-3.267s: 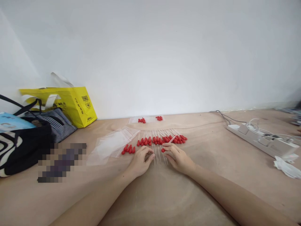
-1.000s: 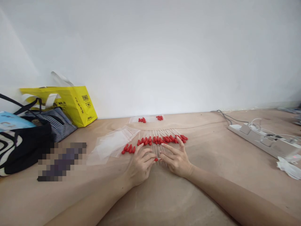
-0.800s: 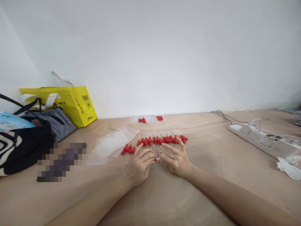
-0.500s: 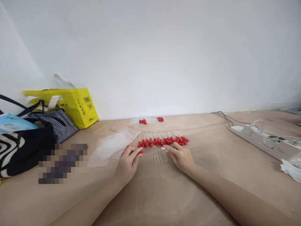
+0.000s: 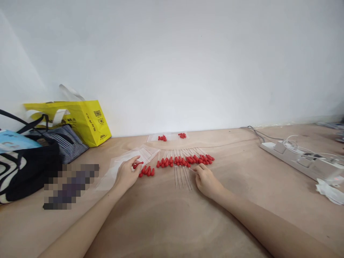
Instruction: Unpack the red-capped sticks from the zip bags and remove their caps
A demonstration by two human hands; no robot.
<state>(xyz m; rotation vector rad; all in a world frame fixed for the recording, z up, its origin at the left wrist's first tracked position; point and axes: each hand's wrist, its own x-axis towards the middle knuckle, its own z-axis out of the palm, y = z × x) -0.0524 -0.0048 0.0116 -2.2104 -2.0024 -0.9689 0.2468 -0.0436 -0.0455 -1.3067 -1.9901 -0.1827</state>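
Several clear glass droppers with red rubber bulbs (image 5: 185, 160) lie in a row on the brown tabletop (image 5: 172, 222). My left hand (image 5: 127, 174) rests at the left end of the row, over clear plastic bags (image 5: 122, 163), and pinches one red-bulbed dropper (image 5: 137, 165) between thumb and fingers. A small cluster of red bulbs (image 5: 147, 171) lies just right of it. My right hand (image 5: 206, 180) lies at the right of several bare glass tubes (image 5: 182, 177), fingers curled, its fingertips touching a tube near the bulbs.
A yellow shopping bag (image 5: 80, 120), a striped bag (image 5: 63, 141) and a black-and-white bag (image 5: 24, 168) stand at the left by the wall. More red bulbs (image 5: 172, 136) lie at the back. A white power strip (image 5: 301, 159) with cables sits at the right.
My hands, together over the glass tubes a second ago, have separated. The left hand moved left onto the plastic bags with a red-bulbed dropper. The right hand shifted slightly toward the row.
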